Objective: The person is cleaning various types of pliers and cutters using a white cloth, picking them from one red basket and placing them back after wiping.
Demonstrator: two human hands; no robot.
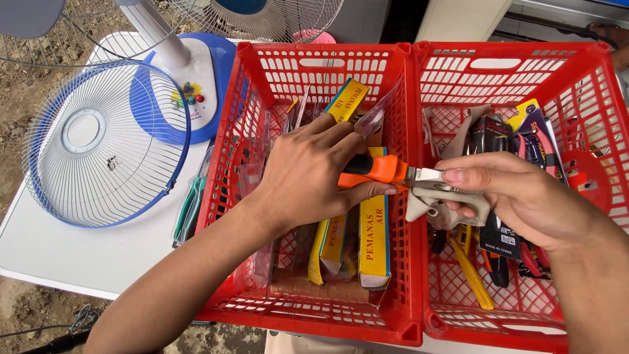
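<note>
My left hand (308, 174) grips the orange and black handle of a hand tool (383, 169) above the left red basket (262, 78). The tool's metal end (426, 176) points right. My right hand (517, 193) pinches that metal end through a beige cloth (426, 210), thumb on top. Both hands meet over the wall between the two baskets. Under my left hand lie yellow and blue boxes (373, 236) and clear plastic packs.
The right red basket (590, 85) holds pliers, cutters and a yellow utility knife (472, 269). Left on the white table (78, 255) lie a blue wire fan guard (105, 141), a fan base (196, 78) and green-handled pliers (190, 206). Dirt ground surrounds the table.
</note>
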